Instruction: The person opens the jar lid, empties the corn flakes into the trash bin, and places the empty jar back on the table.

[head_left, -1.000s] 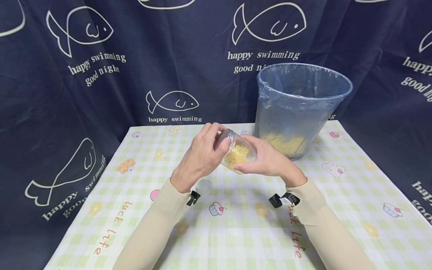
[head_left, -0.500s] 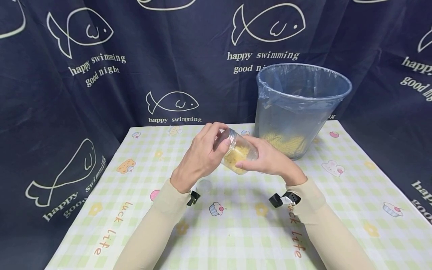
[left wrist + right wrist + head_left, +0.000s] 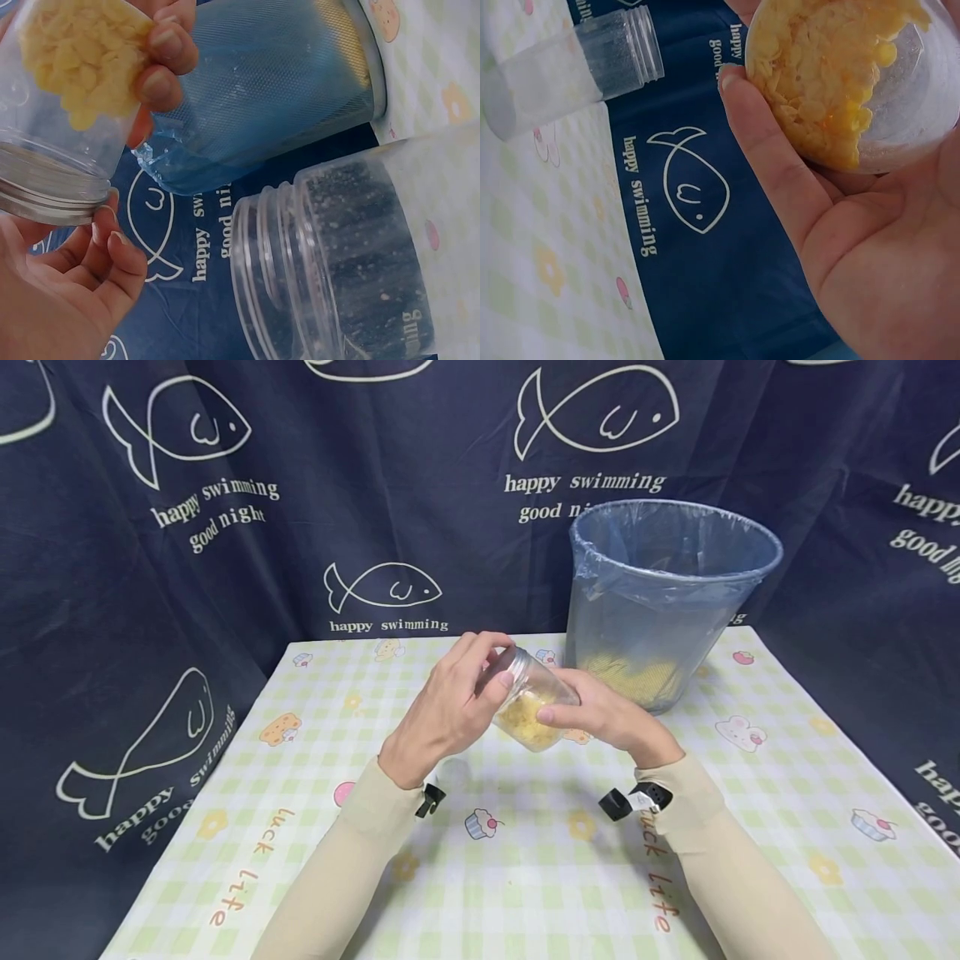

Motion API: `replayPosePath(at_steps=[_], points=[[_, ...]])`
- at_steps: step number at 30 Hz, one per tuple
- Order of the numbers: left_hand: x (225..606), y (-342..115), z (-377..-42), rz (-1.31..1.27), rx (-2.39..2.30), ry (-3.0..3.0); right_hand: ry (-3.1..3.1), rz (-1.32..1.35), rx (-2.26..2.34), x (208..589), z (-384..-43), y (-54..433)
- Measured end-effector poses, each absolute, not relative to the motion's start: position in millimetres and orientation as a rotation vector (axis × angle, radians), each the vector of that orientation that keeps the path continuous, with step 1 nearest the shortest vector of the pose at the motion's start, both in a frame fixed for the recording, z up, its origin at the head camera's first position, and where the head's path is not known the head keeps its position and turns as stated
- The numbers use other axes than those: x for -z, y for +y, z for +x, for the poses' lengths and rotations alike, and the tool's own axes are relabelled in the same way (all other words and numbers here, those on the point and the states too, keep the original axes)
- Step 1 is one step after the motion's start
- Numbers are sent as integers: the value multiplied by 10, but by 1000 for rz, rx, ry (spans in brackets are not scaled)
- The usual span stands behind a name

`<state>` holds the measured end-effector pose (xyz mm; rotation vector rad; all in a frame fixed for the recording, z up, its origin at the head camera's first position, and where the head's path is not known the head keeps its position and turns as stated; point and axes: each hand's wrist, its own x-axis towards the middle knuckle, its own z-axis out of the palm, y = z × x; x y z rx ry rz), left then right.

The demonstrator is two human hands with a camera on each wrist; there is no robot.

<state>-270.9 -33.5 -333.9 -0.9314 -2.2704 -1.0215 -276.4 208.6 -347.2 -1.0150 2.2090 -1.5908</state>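
Clear plastic jar (image 3: 534, 697): in the air over the counter (image 3: 510, 893), between the two hands, tilted, its lidded end up and to the left, its base lower right.
Lid (image 3: 52, 187): silver-grey and ridged, on the jar's mouth.
Yellow flakes (image 3: 86, 64): thin broken pieces filling part of the jar, heaped towards the base; bare clear wall shows nearer the lid.
Left hand (image 3: 450, 706): clamped on the lid, thumb on the near edge, fingers curled over the far one.
Right hand (image 3: 600, 710): wrapped round the lower body of the same jar, thumb on the near side.
Second jar (image 3: 360, 247): clear, open-mouthed, with a screw-threaded neck, upright on the counter, pale specks on its wall; in the head view only a faint outline, seemingly near the left wrist.
Bin (image 3: 645, 627): mesh, standing beyond the right hand, yellow showing low through its wall.
Blue liner (image 3: 600, 564): thin film inside the bin, folded over the rim.
Curtain (image 3: 420, 460): dark blue with white fish outlines, behind the counter.
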Motion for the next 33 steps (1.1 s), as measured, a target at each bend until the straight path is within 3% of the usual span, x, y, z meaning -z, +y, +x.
replayPosePath(at_steps=[16, 33], points=[[3333, -329, -2697, -994, 1032, -2236, 1450, -1069, 1808, 3592, -2846, 2043], [3343, -324, -2697, -1054, 1051, -2233, 1150, -1050, 1803, 3708, -2914, 2054]])
